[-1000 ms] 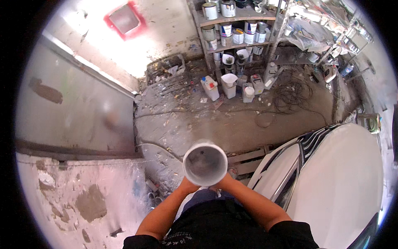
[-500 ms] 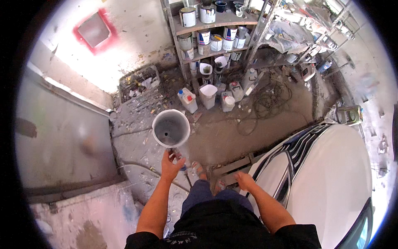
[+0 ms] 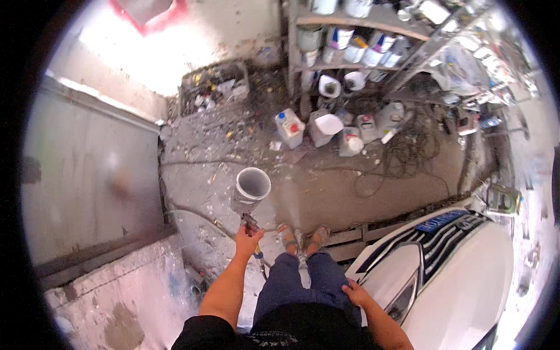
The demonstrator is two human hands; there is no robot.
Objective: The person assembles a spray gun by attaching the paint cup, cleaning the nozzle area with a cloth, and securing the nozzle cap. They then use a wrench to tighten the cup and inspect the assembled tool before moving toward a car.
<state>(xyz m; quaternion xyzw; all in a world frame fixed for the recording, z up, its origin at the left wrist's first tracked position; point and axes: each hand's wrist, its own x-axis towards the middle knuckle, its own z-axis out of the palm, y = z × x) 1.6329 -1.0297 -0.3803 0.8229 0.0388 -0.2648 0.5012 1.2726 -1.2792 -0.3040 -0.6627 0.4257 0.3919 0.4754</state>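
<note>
My left hand (image 3: 249, 240) is wrapped round the handle of a paint spray gun (image 3: 249, 221), held out in front of my legs. A grey, open-topped cup (image 3: 245, 197) sits on the gun; its inside looks grey, and I cannot make out any contents. An air hose (image 3: 261, 263) runs down from the handle. To the right of the gun a faint pale haze hangs over the floor. My right hand (image 3: 354, 293) rests against my right thigh, its fingers loosely apart with nothing seen in them.
A white car front (image 3: 466, 280) stands close on my right. Several plastic jugs (image 3: 290, 129) stand before a shelf (image 3: 361, 22) of paint cans. A coiled cable (image 3: 408, 154) lies on the floor. A grey metal panel (image 3: 93, 175) is at left, above a low wall (image 3: 128, 291).
The spray gun and its cup have moved down, away from my head. My right hand has drawn back to my thigh. The view has shifted, showing both feet more fully.
</note>
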